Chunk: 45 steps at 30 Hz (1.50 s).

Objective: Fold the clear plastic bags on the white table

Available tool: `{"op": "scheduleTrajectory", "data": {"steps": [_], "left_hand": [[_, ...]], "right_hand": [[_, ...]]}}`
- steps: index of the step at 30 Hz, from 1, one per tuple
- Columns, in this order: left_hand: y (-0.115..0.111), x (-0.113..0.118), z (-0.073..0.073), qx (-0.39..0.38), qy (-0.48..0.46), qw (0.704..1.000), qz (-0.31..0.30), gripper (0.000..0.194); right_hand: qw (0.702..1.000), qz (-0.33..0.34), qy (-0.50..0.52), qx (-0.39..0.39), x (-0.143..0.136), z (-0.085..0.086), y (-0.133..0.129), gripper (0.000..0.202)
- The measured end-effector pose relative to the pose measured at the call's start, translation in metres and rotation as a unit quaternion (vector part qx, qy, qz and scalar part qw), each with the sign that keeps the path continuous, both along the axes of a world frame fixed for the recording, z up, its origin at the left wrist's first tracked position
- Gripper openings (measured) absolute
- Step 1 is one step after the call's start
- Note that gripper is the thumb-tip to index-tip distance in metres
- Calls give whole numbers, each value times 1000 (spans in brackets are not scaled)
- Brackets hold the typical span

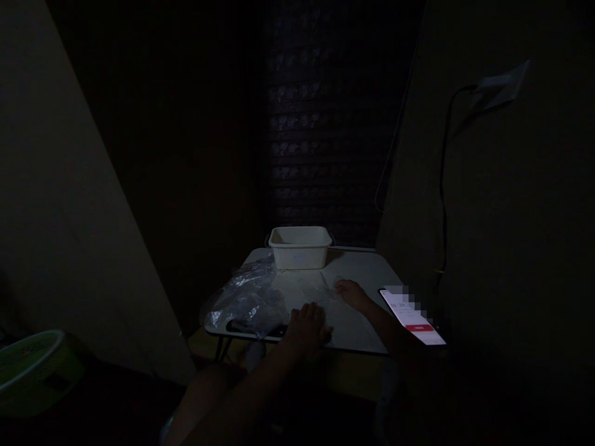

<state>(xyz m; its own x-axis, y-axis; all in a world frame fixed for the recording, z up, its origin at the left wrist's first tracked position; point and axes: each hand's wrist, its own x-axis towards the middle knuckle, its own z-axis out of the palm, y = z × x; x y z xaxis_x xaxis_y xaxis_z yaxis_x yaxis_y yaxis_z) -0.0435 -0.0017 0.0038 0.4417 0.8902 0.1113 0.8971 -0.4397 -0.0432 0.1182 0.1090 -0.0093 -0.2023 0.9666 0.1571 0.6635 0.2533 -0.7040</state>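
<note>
Film of crumpled clear plastic [248, 297] lies, as I watch remotely, left of my left hand [305, 323], which sits by the near edge of a pale round-cornered tabletop [360, 261]. My right hand [352, 293] is farther in, curled; I cannot tell whether either pinches anything. A white rectangular plastic tub [301, 255] stands beyond both.

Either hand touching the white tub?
No: the left hand and right hand both stop short of the white tub, with table surface showing between.
</note>
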Motion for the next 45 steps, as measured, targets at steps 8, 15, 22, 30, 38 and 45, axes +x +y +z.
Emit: {"op": "scheduleTrajectory", "data": {"steps": [8, 15, 22, 30, 38, 45], "left_hand": [[-4, -10, 1, -84, 17, 995, -44, 80], [-6, -3, 0, -56, 0, 991, -120, 67], [-7, -2, 1, 1, -51, 984, -168, 38], [14, -8, 9, -65, -184, 973, -123, 33], [19, -20, 25, -100, -388, 914, -62, 32], [29, -24, 23, -115, -490, 863, -39, 32]], "right_hand": [[986, 90, -133, 44, -17, -12, -4, 42], [990, 70, -88, 87, 1, -1, -4, 50], [990, 72, -102, 65, 32, -15, -7, 49], [985, 79, -137, 62, 42, 3, -31, 53], [982, 74, -164, 60, 66, 0, -65, 52], [998, 35, -31, 32, 41, -2, -56, 31]]}}
